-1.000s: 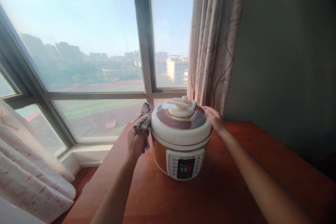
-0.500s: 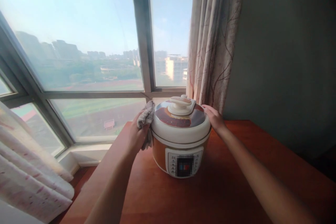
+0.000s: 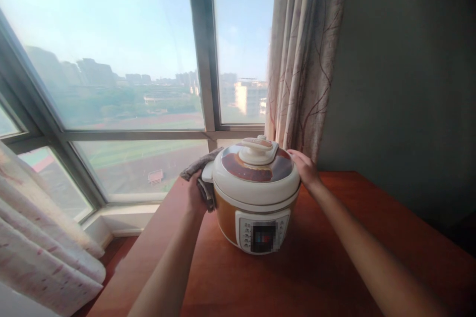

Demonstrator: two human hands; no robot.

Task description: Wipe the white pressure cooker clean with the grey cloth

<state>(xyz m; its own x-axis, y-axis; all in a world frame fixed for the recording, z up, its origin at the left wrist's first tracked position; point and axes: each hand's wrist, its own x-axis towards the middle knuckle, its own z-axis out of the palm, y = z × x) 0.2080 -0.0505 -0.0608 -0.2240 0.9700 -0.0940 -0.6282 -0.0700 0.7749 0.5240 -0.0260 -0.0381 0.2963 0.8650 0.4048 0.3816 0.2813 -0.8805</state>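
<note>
A white and orange electric pressure cooker [image 3: 256, 193] stands on a reddish wooden table [image 3: 320, 267], its control panel facing me. My left hand [image 3: 194, 194] holds a grey cloth [image 3: 200, 164] against the cooker's left side, just below the lid's rim. The cloth drapes over the hand and reaches behind the pot. My right hand [image 3: 305, 168] rests flat on the right edge of the lid, fingers spread, holding nothing.
A large window [image 3: 122, 84] runs behind the table. A patterned curtain [image 3: 301, 54] hangs just behind the cooker on the right, beside a dark grey wall [image 3: 405, 84]. Another curtain [image 3: 40, 237] hangs at the lower left. The table's left edge is near my left forearm.
My left hand has slid the cloth down from the lid's upper left edge to the pot's left side. The right hand has stayed on the lid.
</note>
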